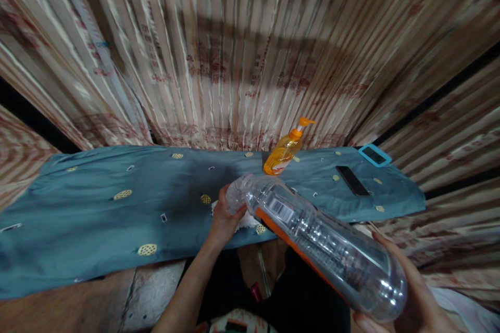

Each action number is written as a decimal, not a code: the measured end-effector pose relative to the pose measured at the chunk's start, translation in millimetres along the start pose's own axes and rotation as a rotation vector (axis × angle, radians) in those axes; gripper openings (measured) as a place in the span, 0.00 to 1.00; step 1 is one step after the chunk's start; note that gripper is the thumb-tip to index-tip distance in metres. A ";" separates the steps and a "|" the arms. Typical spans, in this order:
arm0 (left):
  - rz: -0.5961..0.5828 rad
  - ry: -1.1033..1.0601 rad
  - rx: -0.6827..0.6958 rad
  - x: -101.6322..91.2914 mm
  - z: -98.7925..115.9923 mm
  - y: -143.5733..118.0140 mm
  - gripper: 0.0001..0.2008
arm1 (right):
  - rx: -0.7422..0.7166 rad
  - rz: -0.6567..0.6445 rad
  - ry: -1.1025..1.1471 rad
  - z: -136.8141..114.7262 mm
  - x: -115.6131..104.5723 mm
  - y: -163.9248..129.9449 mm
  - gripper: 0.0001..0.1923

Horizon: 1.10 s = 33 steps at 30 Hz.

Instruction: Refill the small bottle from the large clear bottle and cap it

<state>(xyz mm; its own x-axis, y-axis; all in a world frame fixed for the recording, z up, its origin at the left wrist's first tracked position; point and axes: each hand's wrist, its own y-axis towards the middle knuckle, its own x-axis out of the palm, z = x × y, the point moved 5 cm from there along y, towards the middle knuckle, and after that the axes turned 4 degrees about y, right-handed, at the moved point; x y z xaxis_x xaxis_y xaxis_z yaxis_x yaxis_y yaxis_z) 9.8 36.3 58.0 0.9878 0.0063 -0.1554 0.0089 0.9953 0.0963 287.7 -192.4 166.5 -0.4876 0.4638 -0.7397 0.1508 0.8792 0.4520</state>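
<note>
both hands are on one clear plastic bottle (pixel 316 239), which lies tilted across the lower right of the view, its neck pointing up and left and its base low and right. left hand (pixel 225 218) is curled about the neck end of the bottle, fingers wrapped over the top of it and thumb beneath, just above a small white cloth (pixel 246 222) that lies on the blue sheet (pixel 117 218). the left forearm rises from the bottom of the view, bare, nearly straight up to the wrist. right hand (pixel 410 296) cups the base of the bottle from below and from the side, palm against the rounded end, fingers spread along the far wall; the fingertips show past the plastic. the bottle bears one label with an orange edge and a barcode near the neck. whether it carries a cap i cannot tell.

counted: one clear bottle in the hands; one orange pump bottle (pixel 285 150) standing on the blue sheet just beyond the neck of the clear one, leaning a little in this view; one dark phone (pixel 352 180) lying flat to the right of the pump bottle; one small thing with a light blue frame (pixel 374 155) at the far right corner of the sheet. behind all stands a striped curtain (pixel 234 52).
</note>
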 end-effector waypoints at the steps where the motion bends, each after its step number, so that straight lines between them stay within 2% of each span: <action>1: -0.001 0.002 -0.003 -0.1 0.1 0.0 0.32 | 0.008 0.004 0.013 -1.5 0.8 1.2 0.50; 6: 0.001 0.016 -0.016 -0.8 -0.3 0.1 0.32 | 0.076 0.109 0.075 -18.0 5.9 13.0 0.58; 10: 0.009 0.025 0.000 -0.9 -1.2 0.4 0.32 | 0.072 0.119 0.083 -29.3 10.6 22.0 0.59; 15: 0.017 0.035 0.015 -0.5 -2.8 0.3 0.32 | 0.060 0.109 0.071 -18.2 4.7 14.3 0.58; 20: 0.011 0.022 0.029 0.0 -2.7 0.1 0.32 | -0.038 0.014 -0.002 -6.3 -0.9 3.2 0.49; 33: 0.007 0.039 0.029 0.0 -4.7 0.8 0.33 | -0.038 0.011 0.096 -10.0 1.6 4.0 0.49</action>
<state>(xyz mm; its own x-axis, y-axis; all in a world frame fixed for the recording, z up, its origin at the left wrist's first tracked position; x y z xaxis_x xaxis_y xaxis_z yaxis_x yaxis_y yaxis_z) 9.1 37.6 53.4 0.9811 0.0180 -0.1927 0.0065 0.9921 0.1256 278.9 -189.2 172.1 -0.5663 0.4592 -0.6844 0.1248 0.8686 0.4796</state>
